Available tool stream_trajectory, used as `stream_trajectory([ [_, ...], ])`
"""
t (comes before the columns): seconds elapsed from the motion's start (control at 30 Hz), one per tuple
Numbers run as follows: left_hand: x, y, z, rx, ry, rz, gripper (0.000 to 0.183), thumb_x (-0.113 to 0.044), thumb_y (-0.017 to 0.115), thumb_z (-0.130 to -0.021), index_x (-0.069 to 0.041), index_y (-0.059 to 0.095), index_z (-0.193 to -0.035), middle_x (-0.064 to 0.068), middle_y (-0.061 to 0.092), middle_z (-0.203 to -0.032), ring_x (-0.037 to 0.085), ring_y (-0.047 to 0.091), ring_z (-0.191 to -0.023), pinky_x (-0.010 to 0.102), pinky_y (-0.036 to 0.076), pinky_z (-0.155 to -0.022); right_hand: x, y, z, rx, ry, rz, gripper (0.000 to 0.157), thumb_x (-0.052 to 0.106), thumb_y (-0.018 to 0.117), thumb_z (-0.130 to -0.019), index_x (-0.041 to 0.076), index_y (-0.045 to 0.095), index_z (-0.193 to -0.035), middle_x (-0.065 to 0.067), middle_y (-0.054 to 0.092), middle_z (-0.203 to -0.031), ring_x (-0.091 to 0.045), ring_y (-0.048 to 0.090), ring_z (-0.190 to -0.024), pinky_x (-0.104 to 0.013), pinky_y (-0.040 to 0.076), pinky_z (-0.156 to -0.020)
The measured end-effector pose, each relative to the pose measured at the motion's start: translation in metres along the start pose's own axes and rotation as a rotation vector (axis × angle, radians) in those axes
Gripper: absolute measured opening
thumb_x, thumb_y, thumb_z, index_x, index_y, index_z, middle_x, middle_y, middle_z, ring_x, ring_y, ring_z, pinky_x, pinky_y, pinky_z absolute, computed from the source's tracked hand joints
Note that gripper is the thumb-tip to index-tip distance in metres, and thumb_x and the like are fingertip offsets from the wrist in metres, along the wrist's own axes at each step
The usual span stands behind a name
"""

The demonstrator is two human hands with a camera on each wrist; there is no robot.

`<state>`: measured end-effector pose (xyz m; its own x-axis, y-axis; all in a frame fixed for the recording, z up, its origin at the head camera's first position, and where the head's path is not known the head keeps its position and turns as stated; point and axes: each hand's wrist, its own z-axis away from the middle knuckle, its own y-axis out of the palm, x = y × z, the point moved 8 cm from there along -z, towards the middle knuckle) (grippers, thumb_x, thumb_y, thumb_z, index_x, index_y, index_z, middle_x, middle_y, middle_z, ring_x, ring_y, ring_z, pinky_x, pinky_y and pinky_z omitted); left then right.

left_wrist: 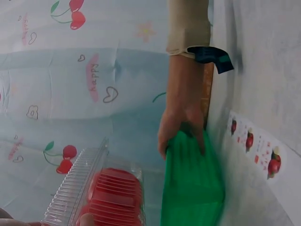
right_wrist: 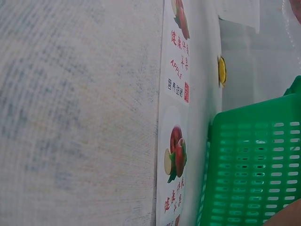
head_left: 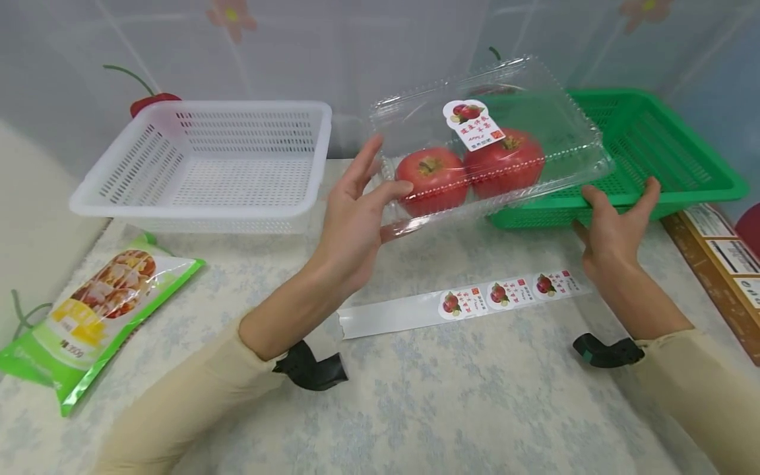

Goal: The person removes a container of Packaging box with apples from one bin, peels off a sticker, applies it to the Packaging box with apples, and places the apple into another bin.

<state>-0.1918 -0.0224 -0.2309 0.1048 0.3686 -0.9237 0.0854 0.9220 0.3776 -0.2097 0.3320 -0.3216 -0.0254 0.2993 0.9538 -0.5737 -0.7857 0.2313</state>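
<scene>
My left hand (head_left: 350, 224) holds a clear plastic box (head_left: 410, 115) by its left end, raised and tilted above the table. Two red apples (head_left: 433, 178) show side by side inside it. An apple sticker (head_left: 474, 125) is on the lid. On the right, my right hand (head_left: 614, 231) grips the near rim of a green slotted basket (head_left: 665, 148), partly behind the box. The left wrist view shows that basket (left_wrist: 193, 183) tipped in the right hand's grasp. In front lies a backing strip (head_left: 386, 318) bearing three apple stickers.
At the back left stands a white slotted basket (head_left: 202, 210). A green and white food packet (head_left: 103, 316) lies at the left. Along the right edge is a brown strip with white labels (head_left: 733, 256), beside a red round thing (head_left: 751, 231). A patterned curtain (head_left: 356, 59) hangs behind.
</scene>
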Motion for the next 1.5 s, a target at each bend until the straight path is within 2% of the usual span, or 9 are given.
stream_trajectory([
  [0.3,-0.005,0.045,-0.037,0.016,0.005,0.075,0.060,-0.003,0.064,-0.092,-0.030,0.052,-0.144,-0.006,0.037,-0.147,0.015,0.052,-0.118,0.040,0.058,-0.075,-0.003,0.000,-0.001,-0.023,-0.013,0.028,0.092,0.026,0.070,-0.092,0.050,0.004,-0.152,0.012,0.002,-0.158,-0.016,0.024,-0.141,-0.044,0.025,-0.113],
  [0.53,0.004,0.081,-0.069,-0.008,-0.041,0.069,0.058,-0.004,0.069,-0.089,-0.034,0.058,-0.138,-0.012,0.049,-0.131,0.012,0.056,-0.101,0.031,0.058,-0.073,-0.001,-0.003,-0.003,-0.028,-0.018,0.037,0.091,0.027,0.070,-0.092,0.050,0.005,-0.152,0.012,-0.001,-0.159,-0.015,0.023,-0.141,-0.045,0.026,-0.113],
  [0.73,0.028,0.116,-0.092,-0.033,-0.100,0.013,0.053,-0.007,0.072,-0.087,-0.038,0.064,-0.129,-0.010,0.056,-0.103,0.011,0.054,-0.093,0.028,0.057,-0.067,0.002,-0.006,-0.006,-0.045,-0.025,0.041,0.091,0.028,0.071,-0.092,0.049,0.006,-0.152,0.012,0.003,-0.158,-0.015,0.020,-0.141,-0.044,0.025,-0.113],
  [0.9,0.054,0.137,-0.111,-0.032,-0.104,-0.059,0.053,-0.011,0.071,-0.088,-0.043,0.062,-0.130,-0.019,0.051,-0.120,0.007,0.054,-0.091,0.025,0.056,-0.066,0.001,-0.006,-0.007,-0.058,-0.017,0.044,0.093,0.028,0.072,-0.091,0.048,0.006,-0.153,0.011,0.008,-0.157,-0.013,0.020,-0.140,-0.044,0.027,-0.112],
  [1.03,0.077,0.149,-0.120,0.002,-0.115,-0.048,0.057,-0.009,0.069,-0.092,-0.040,0.056,-0.137,-0.014,0.050,-0.129,0.010,0.062,-0.093,0.029,0.058,-0.063,-0.001,-0.007,-0.007,-0.063,-0.011,0.052,0.094,0.029,0.072,-0.091,0.048,0.005,-0.153,0.011,0.005,-0.158,-0.014,0.019,-0.140,-0.044,0.027,-0.112],
  [1.13,0.088,0.156,-0.123,0.018,-0.104,-0.099,0.060,-0.005,0.066,-0.093,-0.036,0.052,-0.142,-0.011,0.050,-0.133,0.015,0.066,-0.092,0.031,0.058,-0.060,-0.001,-0.006,-0.007,-0.061,-0.002,0.064,0.095,0.030,0.072,-0.091,0.049,0.003,-0.153,0.012,0.003,-0.159,-0.014,0.019,-0.141,-0.043,0.028,-0.112],
  [1.27,0.092,0.161,-0.125,-0.030,-0.082,-0.288,0.059,-0.009,0.066,-0.094,-0.037,0.050,-0.144,-0.012,0.051,-0.135,0.011,0.066,-0.086,0.026,0.056,-0.055,0.000,-0.005,-0.006,-0.055,-0.005,0.068,0.095,0.031,0.072,-0.091,0.049,0.003,-0.153,0.012,0.003,-0.160,-0.014,0.018,-0.142,-0.043,0.027,-0.112],
  [1.4,0.095,0.164,-0.125,-0.062,-0.100,-0.431,0.057,-0.015,0.067,-0.095,-0.038,0.049,-0.145,-0.012,0.048,-0.136,0.008,0.059,-0.100,0.025,0.055,-0.052,-0.001,-0.005,-0.004,-0.050,-0.004,0.077,0.096,0.031,0.073,-0.090,0.049,0.002,-0.153,0.012,0.002,-0.160,-0.014,0.017,-0.142,-0.044,0.027,-0.112],
  [1.5,0.097,0.168,-0.125,-0.033,-0.102,-0.549,0.058,-0.020,0.065,-0.097,-0.038,0.044,-0.148,-0.009,0.044,-0.136,0.008,0.053,-0.108,0.023,0.055,-0.053,-0.001,-0.006,-0.003,-0.051,-0.007,0.078,0.096,0.030,0.073,-0.090,0.048,0.003,-0.153,0.013,0.002,-0.160,-0.014,0.018,-0.142,-0.043,0.027,-0.112],
])
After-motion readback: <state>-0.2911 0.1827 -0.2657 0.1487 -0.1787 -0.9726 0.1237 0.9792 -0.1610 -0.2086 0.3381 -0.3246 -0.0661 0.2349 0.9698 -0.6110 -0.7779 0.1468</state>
